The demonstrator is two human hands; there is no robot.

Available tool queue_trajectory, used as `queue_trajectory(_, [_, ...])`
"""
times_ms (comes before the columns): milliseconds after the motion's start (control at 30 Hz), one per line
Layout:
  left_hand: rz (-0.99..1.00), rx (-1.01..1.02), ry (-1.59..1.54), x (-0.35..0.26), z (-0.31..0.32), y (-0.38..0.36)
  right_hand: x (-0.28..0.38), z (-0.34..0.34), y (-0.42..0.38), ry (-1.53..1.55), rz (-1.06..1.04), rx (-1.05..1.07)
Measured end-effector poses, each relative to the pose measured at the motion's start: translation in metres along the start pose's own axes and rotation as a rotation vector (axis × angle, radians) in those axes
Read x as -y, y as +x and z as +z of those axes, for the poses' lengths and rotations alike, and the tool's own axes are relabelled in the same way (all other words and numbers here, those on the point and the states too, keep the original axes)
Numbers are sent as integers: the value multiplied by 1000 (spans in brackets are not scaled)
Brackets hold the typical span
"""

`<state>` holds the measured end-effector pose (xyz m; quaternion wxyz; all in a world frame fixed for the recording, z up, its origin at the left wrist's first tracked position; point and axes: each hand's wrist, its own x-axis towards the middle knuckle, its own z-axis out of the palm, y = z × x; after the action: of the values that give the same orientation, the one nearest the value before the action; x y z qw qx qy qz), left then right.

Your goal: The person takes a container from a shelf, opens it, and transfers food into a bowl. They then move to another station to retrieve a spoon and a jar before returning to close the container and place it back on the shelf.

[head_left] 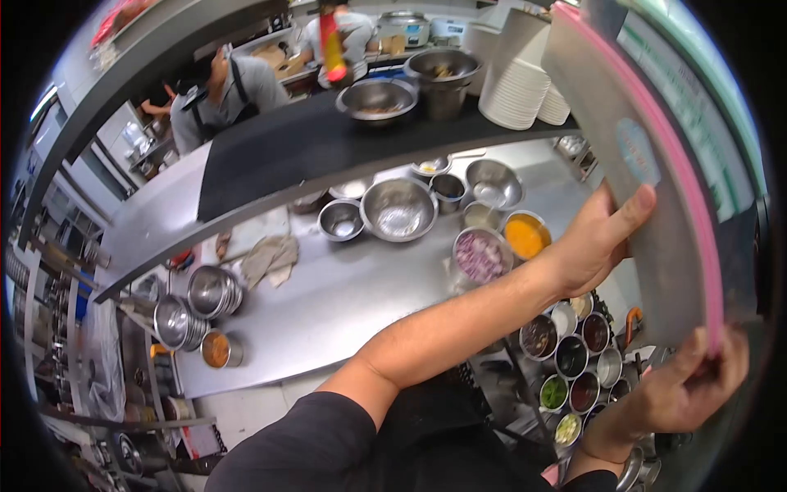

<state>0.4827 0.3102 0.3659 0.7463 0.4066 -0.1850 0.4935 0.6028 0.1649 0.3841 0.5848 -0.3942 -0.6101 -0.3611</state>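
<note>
A translucent plastic storage box [656, 246] with a pink lid edge [693, 197] is tipped up at the right, close to the camera. My left hand [598, 242] reaches across and grips its side, the thumb lying on the plastic below a round blue sticker [638, 152]. At the box's lower end, my right hand [693, 389] pinches the pink corner between thumb and fingers. The contents cannot be made out. Beneath my left forearm are a metal container of chopped purple onion [482, 256] and one of orange-yellow liquid [526, 235].
Several steel bowls [399, 210] stand on the steel counter [328, 320]. Stacked white tubs [515, 90] and more bowls [377, 100] occupy the black shelf. Several sauce and ingredient pots [571, 356] sit below my arms. A co-worker [238, 90] bends beyond the counter.
</note>
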Motion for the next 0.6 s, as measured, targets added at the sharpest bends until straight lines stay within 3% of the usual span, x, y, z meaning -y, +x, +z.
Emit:
queue_trajectory(133, [21, -187, -12, -11, -12, -111, 75, -18, -59, 52, -33, 223])
queue_trajectory(333, [-69, -442, 7, -32, -32, -268, 132, -48, -149, 342, 148, 552])
queue_trajectory(400, [-70, -483, -46, -28, -49, -316, 145, -41, -173, 331, 11, 546])
queue_trajectory(600, [-44, -598, -160, -13, -123, -435, 174, 1, -242, 653, 60, 568])
